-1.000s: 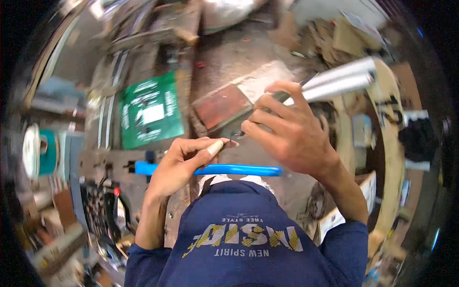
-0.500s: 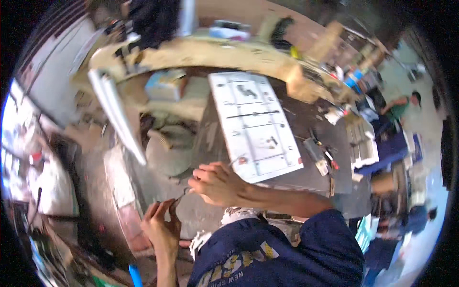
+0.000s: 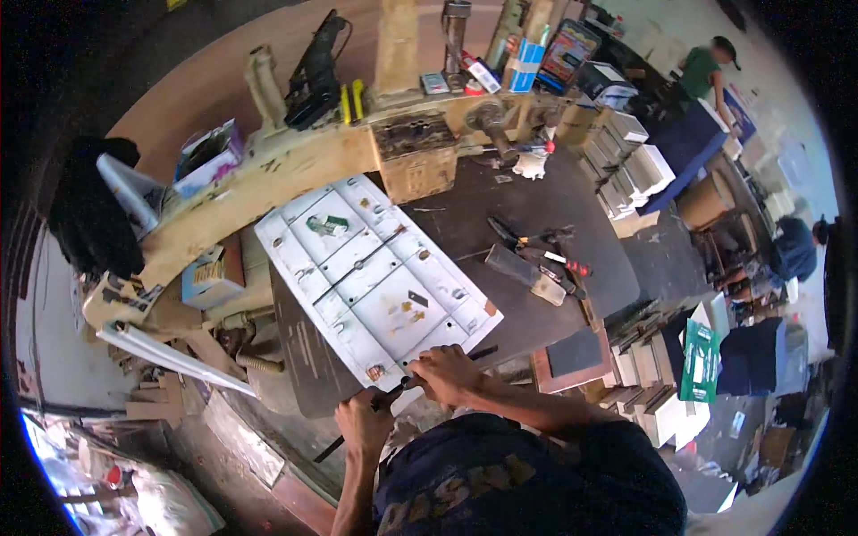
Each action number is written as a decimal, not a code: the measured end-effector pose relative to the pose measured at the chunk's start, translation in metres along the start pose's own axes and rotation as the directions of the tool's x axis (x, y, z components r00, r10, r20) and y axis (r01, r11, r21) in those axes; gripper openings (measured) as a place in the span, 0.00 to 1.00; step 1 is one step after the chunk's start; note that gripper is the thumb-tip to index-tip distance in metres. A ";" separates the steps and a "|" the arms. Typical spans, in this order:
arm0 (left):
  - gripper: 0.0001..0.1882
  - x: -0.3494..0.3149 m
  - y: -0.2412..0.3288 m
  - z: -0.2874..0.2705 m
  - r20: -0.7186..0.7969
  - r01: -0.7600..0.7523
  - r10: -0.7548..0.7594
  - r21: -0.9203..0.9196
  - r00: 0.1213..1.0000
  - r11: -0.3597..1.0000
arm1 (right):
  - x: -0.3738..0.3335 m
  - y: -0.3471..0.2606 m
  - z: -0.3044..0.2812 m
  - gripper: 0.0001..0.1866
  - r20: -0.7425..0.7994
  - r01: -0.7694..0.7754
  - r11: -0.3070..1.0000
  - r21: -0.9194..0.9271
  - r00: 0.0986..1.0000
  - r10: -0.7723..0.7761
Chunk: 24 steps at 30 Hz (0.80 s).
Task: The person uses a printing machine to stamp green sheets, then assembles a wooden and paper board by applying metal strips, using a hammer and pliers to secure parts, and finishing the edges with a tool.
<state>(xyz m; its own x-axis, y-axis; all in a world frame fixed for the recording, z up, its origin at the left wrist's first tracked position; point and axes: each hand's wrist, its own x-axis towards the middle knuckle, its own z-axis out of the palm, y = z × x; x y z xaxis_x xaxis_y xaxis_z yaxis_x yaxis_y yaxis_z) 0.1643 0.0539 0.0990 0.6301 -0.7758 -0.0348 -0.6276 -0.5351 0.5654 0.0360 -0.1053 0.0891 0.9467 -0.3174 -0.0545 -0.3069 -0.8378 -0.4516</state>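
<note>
Close to my body, my left hand and my right hand are both closed on a long thin dark bar. One end sticks out below my left hand, the other to the right beyond my right hand. A thicker dark part shows between the hands; its exact kind is unclear. Just past my hands lies a white panel with dark grid lines and holes. On it are a green piece and several small yellowish bits.
The panel lies on a dark worktable. Pliers and other hand tools lie right of it. Along the far side runs a wooden beam with a wooden block. Stacked white pieces stand right. Another person is farther off.
My view has swung, so the table and panel appear turned and farther left. My hands have come closer together beside the panel's near edge, both closed on the bar.
</note>
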 end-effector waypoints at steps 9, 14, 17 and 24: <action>0.09 0.006 -0.015 0.058 0.229 -0.044 0.070 -0.116 0.971 0.992 | -0.016 0.077 0.012 0.09 0.160 0.042 0.999 0.010 0.986 -0.043; 0.10 0.014 -0.015 0.093 -0.008 -0.047 0.046 -0.215 0.999 0.975 | -0.005 0.115 0.038 0.14 -0.012 0.058 0.975 0.215 0.998 -0.057; 0.13 0.010 -0.022 0.108 -0.036 -0.009 0.001 -0.209 0.999 0.978 | 0.003 0.118 0.045 0.15 -0.085 0.138 0.963 0.231 0.989 -0.121; 0.22 0.000 -0.028 0.136 -0.071 -0.008 -0.007 -0.204 0.997 0.979 | -0.008 0.134 0.069 0.18 -0.139 0.146 0.972 0.183 0.983 -0.121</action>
<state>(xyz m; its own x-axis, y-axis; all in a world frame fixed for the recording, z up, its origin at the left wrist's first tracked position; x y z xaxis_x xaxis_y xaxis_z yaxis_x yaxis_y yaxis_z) 0.1202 0.0233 -0.0293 0.6655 -0.7461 0.0202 -0.5260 -0.4497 0.7219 -0.0062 -0.1842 -0.0320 0.9541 -0.2721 0.1249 -0.1424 -0.7793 -0.6102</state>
